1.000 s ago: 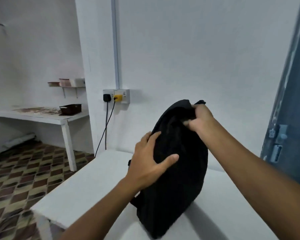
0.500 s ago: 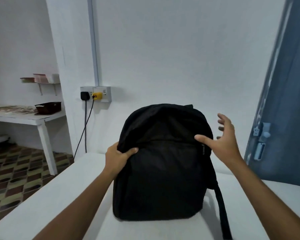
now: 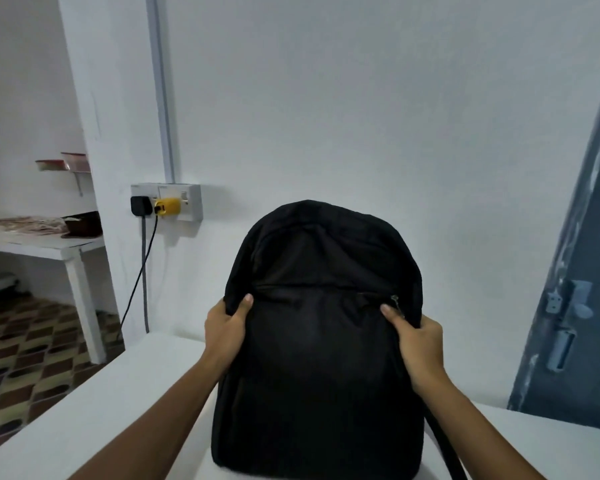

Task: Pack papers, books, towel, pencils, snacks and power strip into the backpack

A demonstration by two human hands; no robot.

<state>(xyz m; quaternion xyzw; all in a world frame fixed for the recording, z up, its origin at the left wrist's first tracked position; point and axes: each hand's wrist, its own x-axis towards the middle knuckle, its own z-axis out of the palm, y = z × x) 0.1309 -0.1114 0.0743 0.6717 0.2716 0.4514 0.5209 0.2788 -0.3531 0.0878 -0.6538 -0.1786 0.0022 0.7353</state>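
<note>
A black backpack stands upright on the white table, its front facing me and its zips shut. My left hand grips its left side at mid height, thumb on the front panel. My right hand grips the right side, thumb resting next to the small zip pull of the front pocket. A strap hangs down at the lower right. No papers, books, towel, pencils, snacks or power strip are in view.
A wall socket with a black plug and a yellow plug sits left of the bag, cables hanging to the floor. A white side table with a dark box stands at left over patterned floor tiles. A blue door is at right.
The backpack was turned from side-on to front-facing and set upright. My right hand, open beside it half a second ago, has closed on its right side; my left hand keeps its hold.
</note>
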